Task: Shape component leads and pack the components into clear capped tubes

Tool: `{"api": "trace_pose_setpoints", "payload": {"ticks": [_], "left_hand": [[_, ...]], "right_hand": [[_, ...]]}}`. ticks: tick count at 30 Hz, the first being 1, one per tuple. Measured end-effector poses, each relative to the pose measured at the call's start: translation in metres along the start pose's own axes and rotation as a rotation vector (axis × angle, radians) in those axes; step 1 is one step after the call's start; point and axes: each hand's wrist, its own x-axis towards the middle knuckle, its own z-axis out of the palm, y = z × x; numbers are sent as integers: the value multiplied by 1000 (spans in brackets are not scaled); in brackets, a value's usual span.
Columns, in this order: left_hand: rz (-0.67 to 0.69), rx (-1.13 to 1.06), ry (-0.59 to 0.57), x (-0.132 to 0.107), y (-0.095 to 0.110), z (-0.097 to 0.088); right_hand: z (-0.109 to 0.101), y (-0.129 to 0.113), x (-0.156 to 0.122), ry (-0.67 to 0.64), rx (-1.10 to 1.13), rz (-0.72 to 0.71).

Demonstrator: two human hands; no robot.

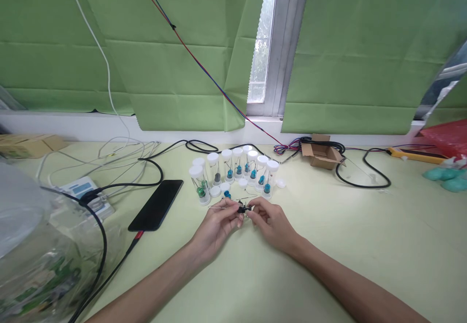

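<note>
My left hand (219,223) and my right hand (270,221) meet at the middle of the pale green table, both pinched on a small black part (243,209) with thin wire leads sticking out to the left. Just beyond the hands stands a curved row of several clear vials with white caps (233,170), each holding a small blue, green or dark piece on a wire. Loose white caps (242,183) lie among the vials.
A black phone (156,211) on a cable lies to the left. Black and white cables run across the table's back. A small open cardboard box (323,155) sits at the right, clear plastic bags (32,255) at the near left, and green curtains hang behind.
</note>
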Motion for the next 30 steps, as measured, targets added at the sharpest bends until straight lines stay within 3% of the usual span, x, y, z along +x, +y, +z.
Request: {"api": "trace_pose_setpoints", "payload": {"ticks": [22,30], "left_hand": [[15,25,-43,0,-6,-2],[63,13,15,1,-3,-3]], "right_hand": [[2,0,2,29,-106,32],[-1,-5,1,66,-39,-4]]}}
